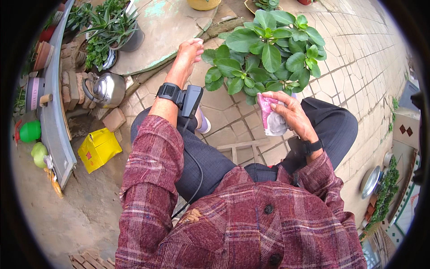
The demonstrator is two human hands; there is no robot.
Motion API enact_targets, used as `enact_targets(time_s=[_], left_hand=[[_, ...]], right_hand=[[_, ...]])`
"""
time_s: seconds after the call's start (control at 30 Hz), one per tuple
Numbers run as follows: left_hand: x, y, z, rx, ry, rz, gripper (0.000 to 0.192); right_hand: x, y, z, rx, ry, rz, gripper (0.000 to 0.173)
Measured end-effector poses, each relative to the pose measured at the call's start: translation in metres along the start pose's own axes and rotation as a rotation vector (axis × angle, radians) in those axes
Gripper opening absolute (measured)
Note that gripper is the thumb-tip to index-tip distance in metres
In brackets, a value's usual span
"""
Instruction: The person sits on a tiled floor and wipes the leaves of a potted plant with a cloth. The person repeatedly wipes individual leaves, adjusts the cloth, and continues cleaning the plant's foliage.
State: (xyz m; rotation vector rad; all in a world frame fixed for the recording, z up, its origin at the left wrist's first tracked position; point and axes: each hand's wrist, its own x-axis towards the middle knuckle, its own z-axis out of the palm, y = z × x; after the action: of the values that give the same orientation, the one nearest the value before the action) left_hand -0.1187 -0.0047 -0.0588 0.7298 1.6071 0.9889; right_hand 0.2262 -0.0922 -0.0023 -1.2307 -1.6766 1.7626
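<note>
A large leafy green potted-type plant (pixel 268 57), its base hidden by its own foliage, stands on the paving before me. Just left of its leaves is my left hand (pixel 191 52), with the fingers partly spread and nothing seen in them. My right hand (pixel 285 109) grips a folded cloth (pixel 268 116), pink with a white pattern and a grey-white patch, between thumb and fingers. The cloth is held below the plant's front leaves, over my right thigh. A black device (pixel 191 101) is strapped to my left wrist, with a cable running down from it.
To the left, a metal kettle (pixel 109 90) stands beside stacked bricks (pixel 72 89). A yellow bag (pixel 99 150) lies near a loose brick (pixel 114 119). Aloe-like plants in a grey pot (pixel 134 38) occupy the stone slab (pixel 158 40). A metal basin (pixel 370 182) is at far right.
</note>
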Motion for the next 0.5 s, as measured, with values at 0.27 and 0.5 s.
enact_targets(time_s=[0.27, 0.5], left_hand=[[-0.008, 0.013, 0.003, -0.020, -0.082, 0.160, 0.035], [0.015, -0.018, -0.025, -0.048, 0.056, 0.033, 0.035]], right_hand=[[-0.001, 0.049, 0.024, -0.300, -0.148, 0.178, 0.038], [0.002, 0.132, 0.088, -0.661, -0.348, 0.221, 0.033]])
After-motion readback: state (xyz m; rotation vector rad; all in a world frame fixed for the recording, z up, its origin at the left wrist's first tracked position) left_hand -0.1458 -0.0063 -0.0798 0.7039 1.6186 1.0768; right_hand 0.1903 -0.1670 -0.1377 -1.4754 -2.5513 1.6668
